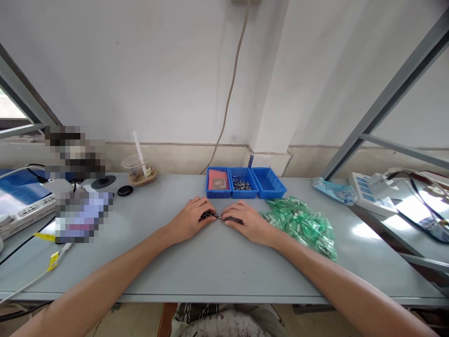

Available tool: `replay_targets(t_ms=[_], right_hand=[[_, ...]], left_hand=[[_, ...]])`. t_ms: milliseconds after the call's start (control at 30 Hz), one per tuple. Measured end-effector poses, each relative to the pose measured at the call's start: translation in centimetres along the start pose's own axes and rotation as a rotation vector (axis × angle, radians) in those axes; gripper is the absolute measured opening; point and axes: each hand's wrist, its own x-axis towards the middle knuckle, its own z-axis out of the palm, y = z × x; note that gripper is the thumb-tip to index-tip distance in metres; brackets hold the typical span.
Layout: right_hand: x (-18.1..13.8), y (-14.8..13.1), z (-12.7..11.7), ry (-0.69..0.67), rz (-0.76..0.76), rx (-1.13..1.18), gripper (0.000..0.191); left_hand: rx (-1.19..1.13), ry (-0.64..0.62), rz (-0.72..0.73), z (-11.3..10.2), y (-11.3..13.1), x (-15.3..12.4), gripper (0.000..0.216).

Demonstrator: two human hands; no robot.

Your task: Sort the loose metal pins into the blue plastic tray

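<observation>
Both my hands rest on the grey table (210, 267), meeting in front of three blue bins. My left hand (191, 217) is closed, pinching a small dark metal part (209, 216) at its fingertips. My right hand (245, 220) is closed too, its fingers curled over a small dark piece (233, 219) that touches the left hand's part. The two pieces are too small to name. Just behind the hands, the middle blue bin (242, 183) holds several small metal parts.
The left blue bin (218, 182) holds a red item; the right blue bin (269, 182) looks bare. A heap of green plastic packets (301, 224) lies right of my hand. A plastic cup with a straw (137, 167), a black disc (125, 190), power strips and cables sit left.
</observation>
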Motion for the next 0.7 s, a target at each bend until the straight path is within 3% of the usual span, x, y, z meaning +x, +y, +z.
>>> replay_targets(t_ms=[700], right_hand=[[-0.14,0.32,0.38,0.045,-0.043,-0.038,0.019]], left_hand=[[-0.043,0.000,-0.034,-0.02,0.26,0.04,0.017]])
